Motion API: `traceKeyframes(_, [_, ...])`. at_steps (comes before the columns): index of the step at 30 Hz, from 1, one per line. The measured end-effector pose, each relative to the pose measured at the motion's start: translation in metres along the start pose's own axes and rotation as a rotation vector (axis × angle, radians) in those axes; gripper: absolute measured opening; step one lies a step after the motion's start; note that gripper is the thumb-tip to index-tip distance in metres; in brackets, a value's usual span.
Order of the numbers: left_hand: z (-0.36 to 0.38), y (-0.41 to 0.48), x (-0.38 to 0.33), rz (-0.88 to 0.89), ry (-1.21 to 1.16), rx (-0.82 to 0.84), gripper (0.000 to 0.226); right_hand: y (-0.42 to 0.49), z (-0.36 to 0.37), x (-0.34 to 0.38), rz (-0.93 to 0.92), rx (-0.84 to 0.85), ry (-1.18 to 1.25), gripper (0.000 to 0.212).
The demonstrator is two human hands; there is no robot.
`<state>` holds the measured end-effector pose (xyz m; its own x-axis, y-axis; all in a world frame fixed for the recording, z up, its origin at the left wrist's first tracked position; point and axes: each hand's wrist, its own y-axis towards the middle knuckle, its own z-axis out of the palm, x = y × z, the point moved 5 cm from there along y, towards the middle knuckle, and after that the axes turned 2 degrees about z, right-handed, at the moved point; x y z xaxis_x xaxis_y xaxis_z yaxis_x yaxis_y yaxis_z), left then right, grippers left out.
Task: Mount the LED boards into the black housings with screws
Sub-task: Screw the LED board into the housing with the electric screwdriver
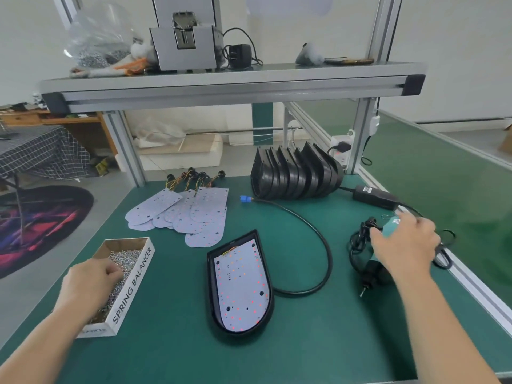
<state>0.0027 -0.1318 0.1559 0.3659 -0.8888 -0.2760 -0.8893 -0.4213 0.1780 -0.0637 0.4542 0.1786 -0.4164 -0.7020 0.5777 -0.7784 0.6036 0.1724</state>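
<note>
A black housing (213,295) lies in the middle of the green table with a white LED board (241,289) seated inside it. My left hand (88,281) is in the cardboard box of screws (138,278), fingers curled and pinched among the screws. My right hand (404,245) is closed around a teal and black electric screwdriver (374,273) that lies on the table at the right, bit pointing toward me. Several loose LED boards (191,212) with wire tails lie fanned out behind the housing. A row of empty black housings (293,176) stands at the back.
A black cable with a blue connector (245,199) curves around the housing's right side. A power adapter (374,195) and coiled cord (357,239) sit by the screwdriver. An aluminium shelf (221,87) spans overhead, and frame posts (127,151) stand at the back corners.
</note>
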Motion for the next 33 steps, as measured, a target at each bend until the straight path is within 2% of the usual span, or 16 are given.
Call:
traceKeyframes(4, [0.004, 0.003, -0.006, 0.030, 0.048, 0.076, 0.023, 0.009, 0.018, -0.023, 0.103, 0.221, -0.040, 0.084])
traceKeyframes(8, [0.006, 0.008, -0.002, -0.020, -0.023, 0.167, 0.019, 0.022, 0.021, -0.021, 0.128, 0.299, -0.061, 0.101])
traceKeyframes(10, [0.006, 0.008, -0.002, -0.015, -0.002, 0.164, 0.020, 0.025, 0.025, -0.023, 0.188, 0.322, 0.020, 0.097])
traceKeyframes(13, [0.006, 0.007, -0.003, 0.000, 0.019, 0.107, 0.021, 0.023, 0.034, -0.030, 0.319, 0.331, 0.346, 0.065])
traceKeyframes(16, [0.007, 0.005, -0.001, -0.019, 0.034, 0.101, 0.022, 0.018, 0.029, -0.022, 0.465, 0.384, 0.968, 0.022])
traceKeyframes(18, [0.007, 0.006, -0.001, -0.011, 0.075, 0.138, 0.021, 0.014, 0.018, -0.008, 0.491, 0.415, 1.368, 0.014])
traceKeyframes(19, [0.006, 0.007, -0.002, 0.001, 0.102, 0.157, 0.021, 0.012, 0.011, -0.001, 0.479, 0.434, 1.492, 0.013])
traceKeyframes(20, [0.005, 0.008, -0.005, 0.013, 0.129, 0.174, 0.020, 0.009, 0.004, 0.005, 0.459, 0.465, 1.558, 0.013])
traceKeyframes(23, [0.003, 0.011, -0.013, 0.035, 0.170, 0.217, 0.019, -0.003, -0.009, 0.023, 0.402, 0.594, 1.608, 0.036])
traceKeyframes(25, [0.003, 0.009, -0.016, 0.052, 0.187, 0.219, 0.019, -0.011, -0.015, 0.032, 0.368, 0.651, 1.685, 0.045])
traceKeyframes(29, [0.004, 0.007, -0.015, 0.117, 0.224, 0.219, 0.019, -0.024, -0.019, 0.046, 0.284, 0.712, 1.802, 0.042])
traceKeyframes(33, [0.007, 0.010, -0.012, 0.125, 0.225, 0.310, 0.019, -0.037, -0.018, 0.058, 0.255, 0.734, 1.824, 0.041])
